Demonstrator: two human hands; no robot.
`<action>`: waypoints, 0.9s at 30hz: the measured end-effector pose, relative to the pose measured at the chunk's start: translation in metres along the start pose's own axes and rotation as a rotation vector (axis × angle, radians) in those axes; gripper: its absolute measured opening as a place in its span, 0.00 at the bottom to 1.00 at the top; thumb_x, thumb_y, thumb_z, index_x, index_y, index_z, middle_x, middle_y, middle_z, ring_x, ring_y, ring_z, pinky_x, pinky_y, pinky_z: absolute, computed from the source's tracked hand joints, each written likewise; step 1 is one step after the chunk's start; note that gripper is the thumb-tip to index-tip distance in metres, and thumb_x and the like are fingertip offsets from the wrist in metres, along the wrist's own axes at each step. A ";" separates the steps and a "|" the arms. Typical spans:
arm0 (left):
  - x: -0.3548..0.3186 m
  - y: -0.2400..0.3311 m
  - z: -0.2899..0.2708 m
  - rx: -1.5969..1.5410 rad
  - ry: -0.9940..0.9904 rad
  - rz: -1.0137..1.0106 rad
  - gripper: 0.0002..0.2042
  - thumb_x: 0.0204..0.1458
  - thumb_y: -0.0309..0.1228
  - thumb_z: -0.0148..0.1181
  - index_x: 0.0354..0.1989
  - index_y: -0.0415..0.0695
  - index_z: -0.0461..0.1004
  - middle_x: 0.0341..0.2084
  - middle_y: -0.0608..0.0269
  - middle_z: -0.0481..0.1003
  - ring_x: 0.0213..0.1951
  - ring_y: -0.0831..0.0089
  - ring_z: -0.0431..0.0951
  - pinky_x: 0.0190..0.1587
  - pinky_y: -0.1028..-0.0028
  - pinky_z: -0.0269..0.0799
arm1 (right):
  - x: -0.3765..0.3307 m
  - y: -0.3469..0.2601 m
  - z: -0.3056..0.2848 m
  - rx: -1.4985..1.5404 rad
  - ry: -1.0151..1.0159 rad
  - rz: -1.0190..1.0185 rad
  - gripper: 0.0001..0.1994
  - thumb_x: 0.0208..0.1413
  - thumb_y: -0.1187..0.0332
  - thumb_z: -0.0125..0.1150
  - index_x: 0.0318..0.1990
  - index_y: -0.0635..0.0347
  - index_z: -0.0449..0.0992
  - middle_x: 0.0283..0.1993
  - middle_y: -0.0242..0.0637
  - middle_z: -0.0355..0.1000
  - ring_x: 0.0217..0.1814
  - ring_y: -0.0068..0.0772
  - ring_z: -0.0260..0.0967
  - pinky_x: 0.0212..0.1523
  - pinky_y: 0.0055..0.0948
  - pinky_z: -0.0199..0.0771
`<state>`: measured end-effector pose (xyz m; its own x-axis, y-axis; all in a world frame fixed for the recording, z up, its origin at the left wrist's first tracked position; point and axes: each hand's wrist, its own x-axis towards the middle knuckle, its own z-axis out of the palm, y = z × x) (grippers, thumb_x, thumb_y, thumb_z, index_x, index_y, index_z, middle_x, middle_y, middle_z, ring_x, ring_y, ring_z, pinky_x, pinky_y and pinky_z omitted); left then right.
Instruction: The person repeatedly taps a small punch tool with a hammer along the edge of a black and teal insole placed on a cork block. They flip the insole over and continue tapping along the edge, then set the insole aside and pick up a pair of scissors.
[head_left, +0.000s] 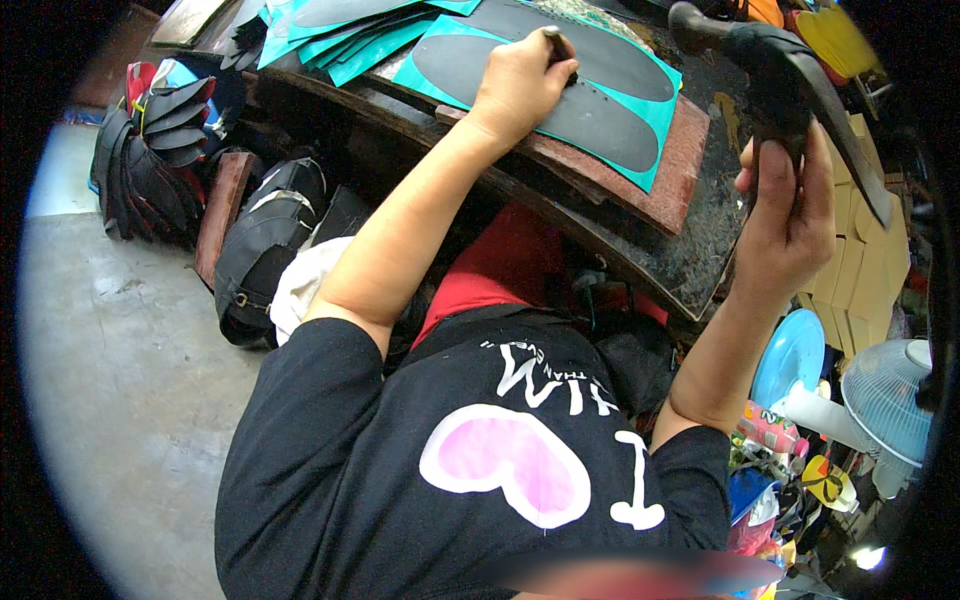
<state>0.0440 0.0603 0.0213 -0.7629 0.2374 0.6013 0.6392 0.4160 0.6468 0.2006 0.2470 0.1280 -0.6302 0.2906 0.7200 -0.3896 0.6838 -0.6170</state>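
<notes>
My left hand is closed around a short dark punch, held upright over a teal sheet. That sheet carries grey sole shapes, and a row of small dark marks runs along their edges near my fingers. The punch's lower tip is hidden by my hand. Raised at the right, my right hand grips a shoemaker's hammer, its dark head rounded at one end and long and curved at the other. The sheet rests on a reddish-brown board.
More teal sheets are stacked on the dark workbench to the left. Bundled black sole pieces and a black bag stand beside it. A fan and tan boxes are at the right.
</notes>
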 end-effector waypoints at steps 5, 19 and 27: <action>-0.006 0.018 0.011 0.292 0.001 0.222 0.06 0.51 0.26 0.60 0.37 0.41 0.71 0.22 0.49 0.77 0.29 0.54 0.80 0.33 0.61 0.76 | -0.011 0.023 0.031 -0.308 -0.251 -0.108 0.16 0.58 0.58 0.63 0.48 0.58 0.78 0.40 0.50 0.77 0.40 0.51 0.77 0.39 0.35 0.76; -0.003 0.019 0.012 0.087 0.044 0.072 0.06 0.53 0.28 0.61 0.36 0.41 0.73 0.24 0.52 0.79 0.30 0.56 0.82 0.35 0.62 0.77 | -0.002 -0.003 0.004 -0.103 -0.023 -0.105 0.15 0.58 0.66 0.64 0.50 0.62 0.76 0.36 0.44 0.79 0.35 0.37 0.78 0.37 0.34 0.75; -0.003 0.011 0.018 -0.561 0.120 -0.360 0.07 0.51 0.29 0.63 0.33 0.38 0.75 0.25 0.52 0.79 0.29 0.63 0.82 0.35 0.69 0.77 | -0.017 0.046 0.004 -0.273 -0.215 0.063 0.18 0.58 0.59 0.64 0.49 0.62 0.78 0.41 0.50 0.78 0.39 0.42 0.79 0.40 0.31 0.75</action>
<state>0.0512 0.0802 0.0181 -0.9424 0.0573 0.3295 0.3250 -0.0757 0.9427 0.1906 0.2706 0.0867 -0.7854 0.2106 0.5821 -0.1698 0.8310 -0.5297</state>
